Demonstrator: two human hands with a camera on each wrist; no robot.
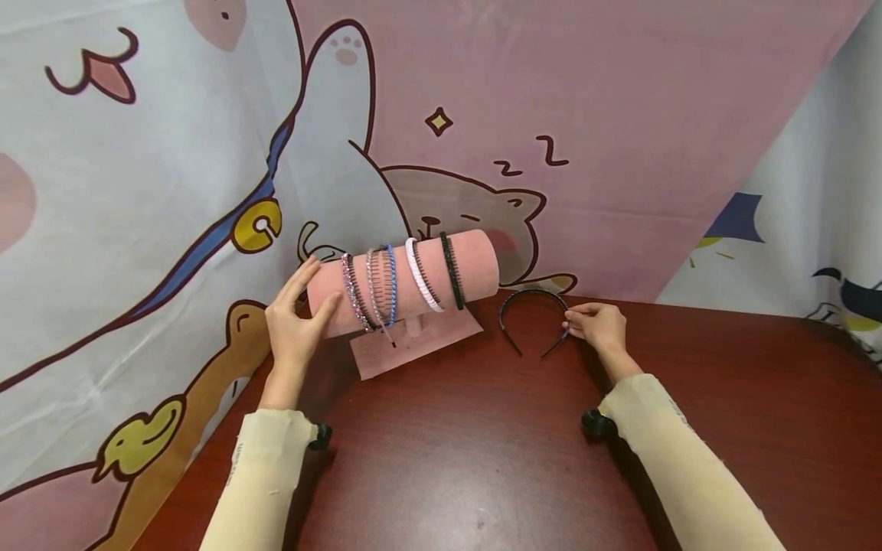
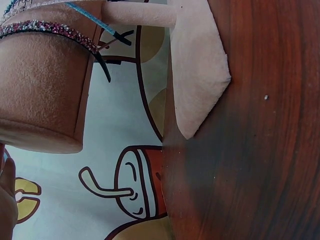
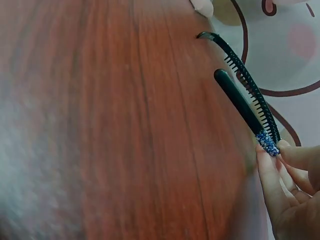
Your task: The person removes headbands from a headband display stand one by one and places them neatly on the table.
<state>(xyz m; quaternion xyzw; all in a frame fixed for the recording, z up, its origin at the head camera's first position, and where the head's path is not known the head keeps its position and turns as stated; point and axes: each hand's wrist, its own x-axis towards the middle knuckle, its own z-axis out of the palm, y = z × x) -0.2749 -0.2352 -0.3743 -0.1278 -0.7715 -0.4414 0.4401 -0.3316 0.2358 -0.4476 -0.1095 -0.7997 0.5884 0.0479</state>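
Observation:
A pink cylindrical headband stand (image 1: 404, 287) is tilted on the table, its right end higher. My left hand (image 1: 292, 329) holds its left end, thumb on the front and fingers at the end. Around the cylinder sit several headbands: a pink glitter one (image 1: 354, 295), a silver one, a blue one (image 1: 393, 287), a pale pink one (image 1: 423, 279) and a black one (image 1: 452, 272). My right hand (image 1: 602, 333) pinches one leg of a black toothed headband (image 3: 252, 90) with blue glitter, right of the stand. Only a little of my left hand (image 2: 7, 200) shows in the left wrist view.
The stand's flat pink base (image 1: 427, 348) is on a reddish-brown wooden table (image 1: 475, 459). Behind and to the left hangs a cartoon-printed cloth (image 1: 586, 92), close to the stand and the left hand.

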